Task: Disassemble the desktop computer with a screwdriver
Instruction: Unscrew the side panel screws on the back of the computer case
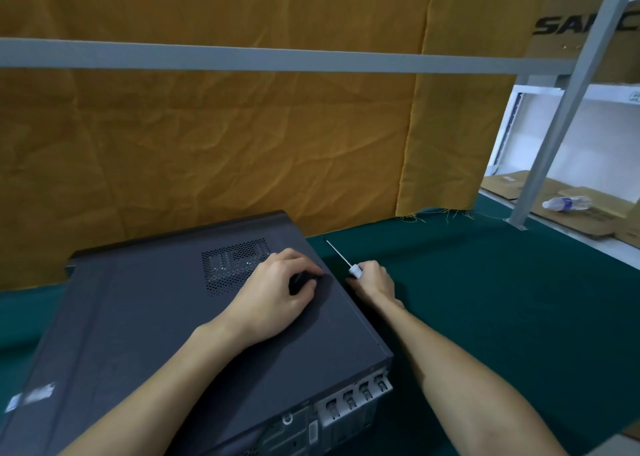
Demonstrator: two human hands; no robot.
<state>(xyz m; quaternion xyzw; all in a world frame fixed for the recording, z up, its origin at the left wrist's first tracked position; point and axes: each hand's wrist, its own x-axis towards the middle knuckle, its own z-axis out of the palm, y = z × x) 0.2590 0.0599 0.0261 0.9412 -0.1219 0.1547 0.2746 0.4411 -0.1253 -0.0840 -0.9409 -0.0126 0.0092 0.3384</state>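
A dark grey desktop computer case (145,334) lies on its side on the green table cloth (502,299), its rear ports facing me at the lower right. A perforated vent (235,265) shows on the top panel. My left hand (277,293) rests on that panel near its right edge, fingers curled into a dark finger recess. My right hand (374,282) sits on the cloth just right of the case and grips a screwdriver (341,258) with a white handle end, its thin shaft pointing away to the upper left.
An orange cloth backdrop (242,144) hangs behind the table with a grey metal bar (277,59) across it. A grey shelf post (554,126) stands at the right. Cardboard and a plastic bottle (568,203) lie beyond the table's right edge.
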